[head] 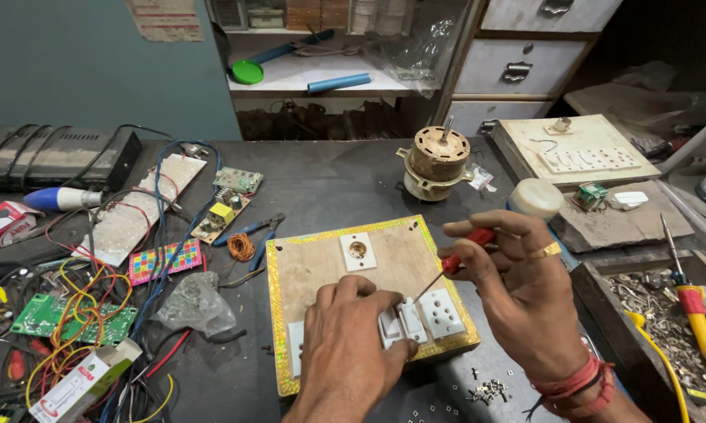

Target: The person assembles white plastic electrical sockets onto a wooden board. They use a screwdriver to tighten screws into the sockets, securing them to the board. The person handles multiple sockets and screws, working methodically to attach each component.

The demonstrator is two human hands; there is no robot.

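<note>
Sprawling over the left of the frame, a tangle of red, yellow and blue wires (94,305) lies on the dark, dusty bench (329,184), with a green circuit board (51,317) under it, a crumpled clear bag (195,304) beside it and a small carton (83,381) at the lower left. At lower centre sits a square wooden board (322,270) with a glittery yellow edge, bearing a white plate with a round socket (358,251) and white plastic switches (408,321) along its near edge. The left hand (345,337) lies flat on the board, fingers curled down against the switches, holding nothing. The right hand (517,290) has its fingers closed round the red handle of a thin screwdriver (447,270); the metal tip points down at the switches. Behind the board stands a rusty round motor (438,160). Small loose screws (486,388) lie on the bench below the right wrist. At the far right a tray (596,294) holds metal scrap. Upper right, grey drawers (517,66); upper centre, a shelf (306,74) with a blue tube.
</note>
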